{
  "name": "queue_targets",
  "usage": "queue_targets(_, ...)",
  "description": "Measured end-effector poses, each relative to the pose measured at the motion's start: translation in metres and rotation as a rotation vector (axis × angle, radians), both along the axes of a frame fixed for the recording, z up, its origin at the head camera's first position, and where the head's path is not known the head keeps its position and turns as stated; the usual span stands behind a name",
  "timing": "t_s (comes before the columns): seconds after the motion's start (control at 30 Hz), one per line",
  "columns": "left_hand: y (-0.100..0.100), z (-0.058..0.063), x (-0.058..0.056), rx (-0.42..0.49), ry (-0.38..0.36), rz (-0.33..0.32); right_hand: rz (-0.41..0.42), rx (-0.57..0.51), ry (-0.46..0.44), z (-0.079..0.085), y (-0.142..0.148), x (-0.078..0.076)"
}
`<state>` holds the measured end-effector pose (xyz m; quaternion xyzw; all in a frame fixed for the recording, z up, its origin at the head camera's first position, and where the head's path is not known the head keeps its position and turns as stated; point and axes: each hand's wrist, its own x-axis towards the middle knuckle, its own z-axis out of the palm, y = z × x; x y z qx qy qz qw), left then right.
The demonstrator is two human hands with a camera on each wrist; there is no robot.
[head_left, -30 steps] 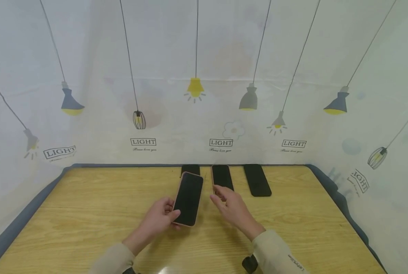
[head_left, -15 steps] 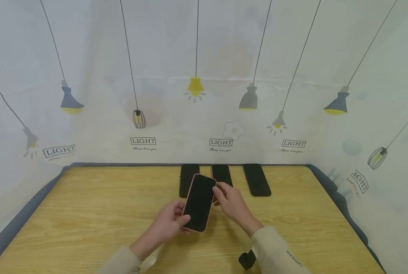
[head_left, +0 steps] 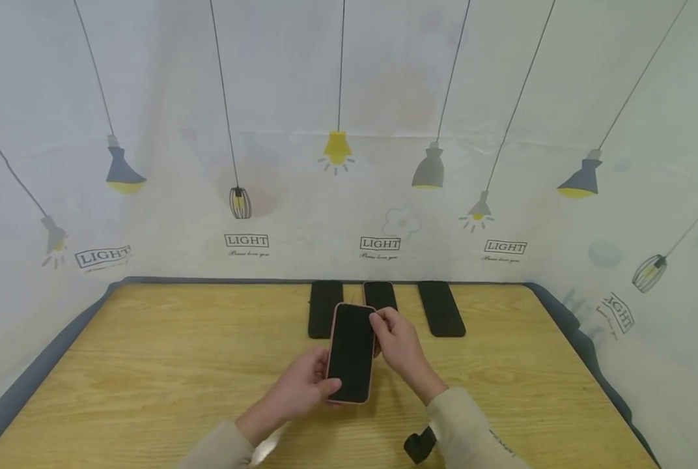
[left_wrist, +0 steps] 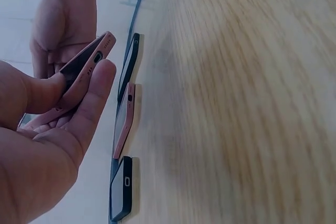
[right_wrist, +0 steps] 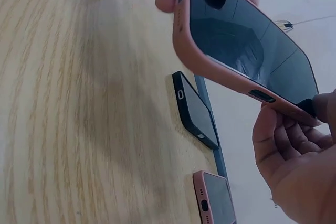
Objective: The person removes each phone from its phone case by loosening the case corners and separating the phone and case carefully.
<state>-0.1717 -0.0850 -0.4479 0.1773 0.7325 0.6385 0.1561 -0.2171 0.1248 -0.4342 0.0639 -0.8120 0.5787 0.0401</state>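
Observation:
A smartphone in a pink case (head_left: 351,355), its screen dark and facing up, is held off the table between both hands. My left hand (head_left: 302,387) grips its lower left corner, thumb on the glass and fingers underneath. At the upper right corner my right hand (head_left: 402,339) pinches the edge, thumb on top. In the right wrist view the case's pink side (right_wrist: 210,72) shows a cutout along the long edge. The left wrist view shows the charging port end (left_wrist: 98,56) of the case.
Along the table's back edge lie a black phone (head_left: 320,319), a pink-cased phone (head_left: 379,294) partly hidden by the held one, and another black phone (head_left: 441,309). Behind the wooden table (head_left: 179,352) hangs a white curtain (head_left: 290,78) printed with lamps.
The held phone has moved right and slightly nearer, and has turned straighter. My right hand, apart from it at first, now pinches its upper right corner.

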Motion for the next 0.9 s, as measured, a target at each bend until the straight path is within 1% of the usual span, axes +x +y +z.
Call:
queue_targets(0.1,0.0026,0.0006,0.0013,0.01,0.02,0.016,-0.005,-0.088,-0.051,-0.0024,0.0006,-0.0021)
queue_targets(0.2,0.0041,0.0003,0.0026,0.016,0.034,0.039,-0.009,-0.212,-0.121,-0.0029,0.0009,-0.0045)
queue_targets(0.27,0.0049,-0.0003,0.0032,0.003,0.049,0.059,-0.013,-0.287,-0.155,-0.0021,0.0009,-0.0052)
queue_targets(0.37,0.0061,-0.0022,0.003,-0.025,0.078,0.081,-0.023,-0.359,-0.183,0.0,0.0007,-0.0048)
queue_targets(0.5,0.0073,-0.0038,0.0023,-0.041,0.102,0.093,-0.018,-0.424,-0.218,0.0005,-0.0008,-0.0049)
queue_targets(0.6,0.008,-0.0039,0.0026,-0.028,0.101,0.092,-0.017,-0.47,-0.238,0.0002,-0.0019,-0.0052)
queue_targets(0.7,0.0086,-0.0041,0.0023,-0.018,0.092,0.088,-0.035,-0.5,-0.238,-0.0006,-0.0019,-0.0048)
queue_targets(0.8,0.0087,-0.0037,0.0013,-0.013,0.059,0.087,-0.056,-0.52,-0.237,-0.001,-0.0019,-0.0045)
queue_targets(0.9,0.0083,-0.0033,0.0004,0.005,0.018,0.085,-0.057,-0.509,-0.222,-0.0011,-0.0022,-0.0044)
